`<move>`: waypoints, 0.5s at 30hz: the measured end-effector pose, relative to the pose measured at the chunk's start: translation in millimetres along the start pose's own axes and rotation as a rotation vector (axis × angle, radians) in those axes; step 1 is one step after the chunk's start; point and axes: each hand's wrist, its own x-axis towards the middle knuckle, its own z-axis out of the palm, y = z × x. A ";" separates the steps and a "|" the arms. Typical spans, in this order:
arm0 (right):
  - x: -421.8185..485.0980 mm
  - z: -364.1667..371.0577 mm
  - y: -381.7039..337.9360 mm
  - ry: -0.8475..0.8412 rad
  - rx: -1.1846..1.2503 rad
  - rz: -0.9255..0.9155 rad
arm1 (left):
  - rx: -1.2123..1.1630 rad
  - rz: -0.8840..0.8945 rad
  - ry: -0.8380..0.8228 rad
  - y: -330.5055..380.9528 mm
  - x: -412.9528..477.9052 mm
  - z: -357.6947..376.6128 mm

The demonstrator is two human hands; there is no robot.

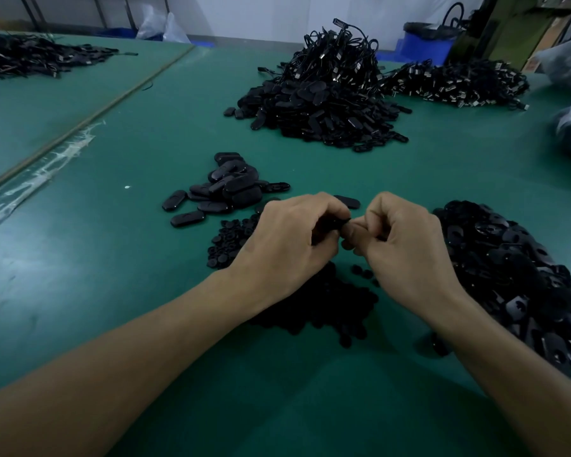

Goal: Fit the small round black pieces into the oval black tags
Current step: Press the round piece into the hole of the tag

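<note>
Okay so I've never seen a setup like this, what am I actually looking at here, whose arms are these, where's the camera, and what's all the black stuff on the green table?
There is no machine here. This single picture comes from a camera worn on a person's head, looking forward and down, so the two bare arms are the wearer's own. The left hand and right hand meet in the middle, both pinching a small black part. The fingers hide most of it, so I cannot tell exactly what it is. On the green table, a pile of small round pieces lies beneath the hands, and a small group of oval tags lies just beyond. A bigger heap of flat black parts sits to the right, and a tall heap with cords stands farther back.
</note>
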 end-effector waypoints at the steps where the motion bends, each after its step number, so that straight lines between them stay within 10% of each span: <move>1: -0.1 -0.2 -0.3 -0.009 -0.002 -0.004 | 0.018 0.007 -0.009 -0.1 0.0 -0.1; 15: -0.7 -1.9 -0.4 -0.232 0.029 -0.027 | 0.103 -0.083 -0.126 -9.3 1.4 -1.6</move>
